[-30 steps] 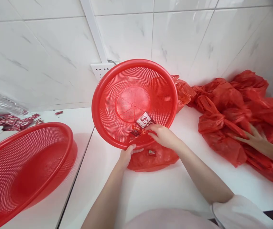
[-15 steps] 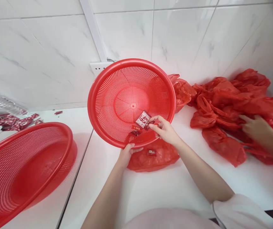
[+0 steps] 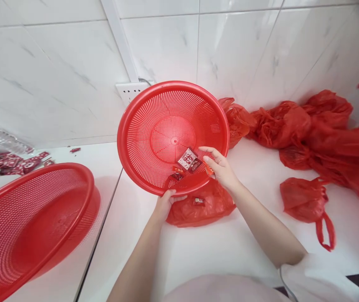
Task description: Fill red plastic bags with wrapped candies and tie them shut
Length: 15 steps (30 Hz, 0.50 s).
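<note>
A round red plastic mesh basket [image 3: 174, 90] is tipped toward me. My left hand [image 3: 166, 204] grips its near rim, thumb over the edge. Inside, at the lower side, lie a square white-and-red packet [image 3: 187, 159] and small red-wrapped candies [image 3: 178, 173]. Over the right part of the basket is my right hand [image 3: 221, 170], its thumb and fingers closed on a small orange-red wrapped candy [image 3: 209, 169]. Under the near rim a red plastic bag [image 3: 204, 212] lies on the table, with a small wrapped piece [image 3: 198, 201] on it.
Another red mesh basket [image 3: 89, 180] stands tilted at the left. Behind it are red packets [image 3: 25, 164] and a clear plastic bottle [image 3: 6, 138]. Red plastic bags [image 3: 289, 126] pile along the wall at right; one tied bag [image 3: 303, 201] lies nearer. A wall socket [image 3: 130, 90] is behind the basket.
My right hand has moved slightly right, away from the white packet, and an orange-red candy now shows in it. Another person's hand has left the bags at right; a tied bag now lies apart.
</note>
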Each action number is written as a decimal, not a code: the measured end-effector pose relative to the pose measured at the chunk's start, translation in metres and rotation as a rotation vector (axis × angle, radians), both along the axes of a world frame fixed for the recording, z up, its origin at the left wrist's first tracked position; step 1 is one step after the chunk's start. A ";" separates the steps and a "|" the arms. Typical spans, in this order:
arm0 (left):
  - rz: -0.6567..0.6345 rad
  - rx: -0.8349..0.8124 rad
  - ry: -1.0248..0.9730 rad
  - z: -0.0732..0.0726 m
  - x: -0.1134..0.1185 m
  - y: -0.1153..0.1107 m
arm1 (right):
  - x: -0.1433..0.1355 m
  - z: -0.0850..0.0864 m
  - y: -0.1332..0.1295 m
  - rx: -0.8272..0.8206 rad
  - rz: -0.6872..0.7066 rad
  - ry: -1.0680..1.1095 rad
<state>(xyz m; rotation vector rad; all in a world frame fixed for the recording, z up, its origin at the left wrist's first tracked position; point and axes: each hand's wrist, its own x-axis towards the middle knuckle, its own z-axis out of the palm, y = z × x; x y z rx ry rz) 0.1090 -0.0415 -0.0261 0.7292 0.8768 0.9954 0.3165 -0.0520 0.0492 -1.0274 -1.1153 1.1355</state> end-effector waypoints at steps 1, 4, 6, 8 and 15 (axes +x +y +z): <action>-0.005 0.005 0.001 0.001 0.000 0.000 | 0.001 -0.001 0.000 0.013 0.009 0.002; -0.020 0.015 -0.009 0.002 0.000 -0.001 | 0.002 -0.002 -0.001 0.040 0.018 -0.035; -0.021 0.009 -0.017 0.002 0.000 0.000 | 0.002 -0.002 -0.002 0.060 0.012 -0.091; -0.012 0.002 -0.019 0.001 0.000 0.000 | 0.002 -0.002 -0.003 0.103 0.011 -0.149; -0.013 0.001 -0.022 -0.001 -0.001 0.000 | -0.001 -0.005 -0.001 0.126 0.091 -0.142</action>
